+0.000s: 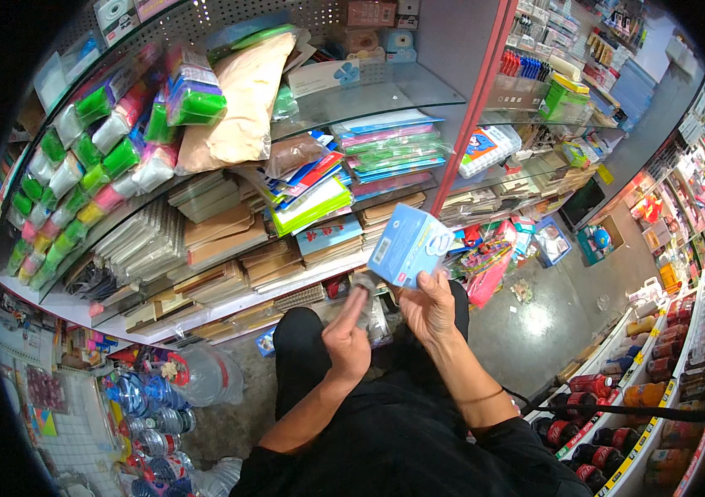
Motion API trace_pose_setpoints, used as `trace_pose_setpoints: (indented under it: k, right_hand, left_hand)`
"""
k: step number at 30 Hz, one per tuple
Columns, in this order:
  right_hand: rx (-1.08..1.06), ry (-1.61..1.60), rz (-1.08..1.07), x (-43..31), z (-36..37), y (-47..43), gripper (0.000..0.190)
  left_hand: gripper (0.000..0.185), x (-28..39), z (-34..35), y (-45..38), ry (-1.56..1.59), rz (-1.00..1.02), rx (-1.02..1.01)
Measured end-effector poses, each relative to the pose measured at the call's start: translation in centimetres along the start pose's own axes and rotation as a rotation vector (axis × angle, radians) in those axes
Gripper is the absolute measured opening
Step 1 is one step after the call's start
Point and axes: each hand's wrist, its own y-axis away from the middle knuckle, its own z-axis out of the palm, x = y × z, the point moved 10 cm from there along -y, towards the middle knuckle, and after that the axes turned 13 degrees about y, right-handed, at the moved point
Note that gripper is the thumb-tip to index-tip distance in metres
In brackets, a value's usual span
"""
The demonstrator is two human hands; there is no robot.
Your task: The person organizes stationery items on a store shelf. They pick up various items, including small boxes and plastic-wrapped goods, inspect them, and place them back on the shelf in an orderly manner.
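A light blue cardboard box (pixel 399 248) with a barcode and printing is gripped in my right hand (pixel 433 310), the thumb along its lower edge. It is tilted in front of the lower shelves. Just left of it, my left hand (pixel 347 348) has its fingers on a greyish cloth (pixel 363 297), blurred and partly hidden by the fingers. The cloth and the box appear apart. Behind the box lie stacked brown paper envelopes or notebooks (pixel 278 264) and a pile of colourful plastic folders (pixel 389 146).
Glass shelves (pixel 377 93) curve across the front, holding packs of coloured modelling clay (pixel 110 155) and a large cream-coloured bag (pixel 240 99). A red-edged upright post (pixel 473 105) divides them. Empty-looking plastic bottles (pixel 153 397) stand lower left. Drink bottles (pixel 600 456) fill racks at right.
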Motion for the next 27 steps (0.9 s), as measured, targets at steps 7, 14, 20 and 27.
trace_pose_setpoints:
  k: [7,14,20,27]
  right_hand:
    - [-0.205,0.077,0.219,4.0,1.2,1.9,0.079]
    - [0.009,0.905,-0.135,2.3,-1.4,1.6,0.058]
    - [0.18,0.92,-0.182,1.7,-3.1,1.1,0.053]
    - [0.179,1.031,-0.481,-7.9,5.2,-2.0,0.057]
  left_hand:
    - [0.052,-3.6,-1.6,-3.1,0.841,-0.299,0.113]
    - [0.048,-5.8,0.8,1.3,0.925,-0.571,-0.081]
    - [0.048,-7.4,0.2,4.6,0.979,-0.678,0.003]
    - [0.056,-14.2,-6.6,4.4,1.094,-0.779,0.228]
